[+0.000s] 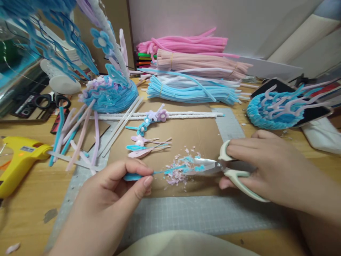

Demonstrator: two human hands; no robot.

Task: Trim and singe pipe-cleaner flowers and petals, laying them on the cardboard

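Near the cardboard's (186, 138) front edge, the left hand (106, 199) pinches a blue pipe cleaner (133, 176) between thumb and forefinger. Its thin tip reaches over the clippings (177, 176) to the scissors (213, 166), gripped in the right hand's (263, 167) curled fingers. It looks like fluff-trimming; another snip needs the stem steady.

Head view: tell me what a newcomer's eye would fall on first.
First the middle: the right hand holds cream-handled scissors with the blades at a blue pipe cleaner pinched by the left hand, over a small heap of pink and blue clippings on the brown board. Behind, by the wall, lie pink, white and blue bundles of pipe cleaners. A yellow glue gun rests at the table's far left.
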